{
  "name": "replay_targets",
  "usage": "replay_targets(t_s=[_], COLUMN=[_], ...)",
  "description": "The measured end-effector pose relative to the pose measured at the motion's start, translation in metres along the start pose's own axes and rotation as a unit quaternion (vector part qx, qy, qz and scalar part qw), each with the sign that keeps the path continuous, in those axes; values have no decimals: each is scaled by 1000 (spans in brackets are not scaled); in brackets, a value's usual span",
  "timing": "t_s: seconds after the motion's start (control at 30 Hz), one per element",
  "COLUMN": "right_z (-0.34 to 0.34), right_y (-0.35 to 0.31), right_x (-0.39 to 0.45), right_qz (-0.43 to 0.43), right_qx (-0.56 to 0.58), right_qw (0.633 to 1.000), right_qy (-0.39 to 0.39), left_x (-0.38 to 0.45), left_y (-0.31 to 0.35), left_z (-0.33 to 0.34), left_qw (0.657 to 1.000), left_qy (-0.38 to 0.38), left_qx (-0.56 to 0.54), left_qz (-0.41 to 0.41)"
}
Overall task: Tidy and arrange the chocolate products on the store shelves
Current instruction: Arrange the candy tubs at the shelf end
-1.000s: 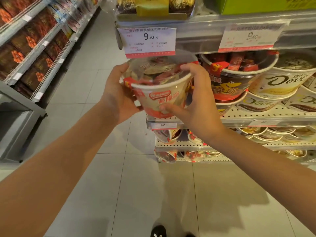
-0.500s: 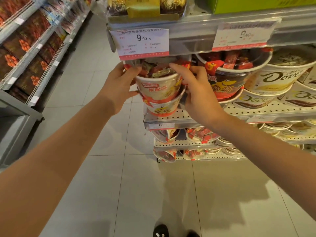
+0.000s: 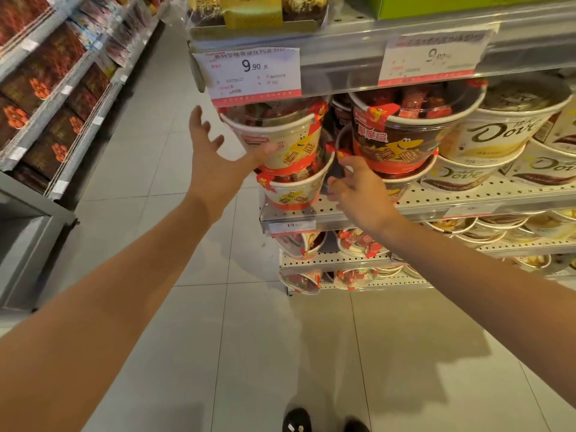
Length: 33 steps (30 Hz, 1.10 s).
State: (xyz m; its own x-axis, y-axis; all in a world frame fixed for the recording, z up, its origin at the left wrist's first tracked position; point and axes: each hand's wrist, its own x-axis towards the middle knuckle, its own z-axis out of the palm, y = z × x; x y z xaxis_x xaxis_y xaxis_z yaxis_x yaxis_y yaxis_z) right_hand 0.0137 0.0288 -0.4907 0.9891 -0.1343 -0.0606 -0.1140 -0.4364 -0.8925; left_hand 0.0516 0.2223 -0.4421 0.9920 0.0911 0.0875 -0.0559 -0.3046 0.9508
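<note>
A cream-and-red chocolate tub point(image 3: 282, 141) with a clear lid sits stacked on a second matching tub point(image 3: 293, 191) at the left end of the perforated shelf point(image 3: 436, 198), directly under a price tag point(image 3: 252, 74) reading 9.90. The left hand point(image 3: 215, 157) is spread wide with straight fingers; its fingertips look to touch the upper tub's front wall, though motion blur leaves the contact uncertain. The right hand point(image 3: 358, 190) hovers by the gap between this stack and the neighbouring one, fingers loosely bent and holding nothing; whether they touch a tub cannot be told. Just to the right stands a dark brown tub point(image 3: 402, 135) with red wrapped pieces under its lid, stacked on another tub. Beyond it are cream Dove tubs point(image 3: 498, 132), also stacked. Lower shelves hold more tubs lying tilted. Across the tiled aisle, another rack point(image 3: 46, 98) carries dark brown boxes.
</note>
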Motion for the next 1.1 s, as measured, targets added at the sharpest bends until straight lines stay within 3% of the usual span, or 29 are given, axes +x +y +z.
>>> replay_targets(t_s=[0.1,0.23,0.37,0.53,0.67,0.9,1.03,1.1], right_z=[10,16,21,25,17,8,11,11], right_y=[-1,-16,-24,-26,-22,-15,-12,-12], right_x=[16,23,26,32,32,25,25,25], right_qz=[78,119,248,260,253,246,249,249], right_qx=[55,23,132,280,297,275,255,252], right_qw=[995,993,957,920,912,916,921,921], right_qy=[10,-9,-73,-87,-127,-158,-160,-163], left_x=[5,16,22,27,29,31,26,22], left_y=[-2,5,9,6,12,13,20,23], left_z=[5,6,-3,-20,-33,-42,-34,-26], left_qw=[994,994,992,985,971,954,949,961], left_qy=[0,-35,-83,-150,-222,-296,-278,-228], left_qx=[44,58,51,43,30,-25,-130,-136], left_qz=[98,86,79,73,89,34,-75,-74])
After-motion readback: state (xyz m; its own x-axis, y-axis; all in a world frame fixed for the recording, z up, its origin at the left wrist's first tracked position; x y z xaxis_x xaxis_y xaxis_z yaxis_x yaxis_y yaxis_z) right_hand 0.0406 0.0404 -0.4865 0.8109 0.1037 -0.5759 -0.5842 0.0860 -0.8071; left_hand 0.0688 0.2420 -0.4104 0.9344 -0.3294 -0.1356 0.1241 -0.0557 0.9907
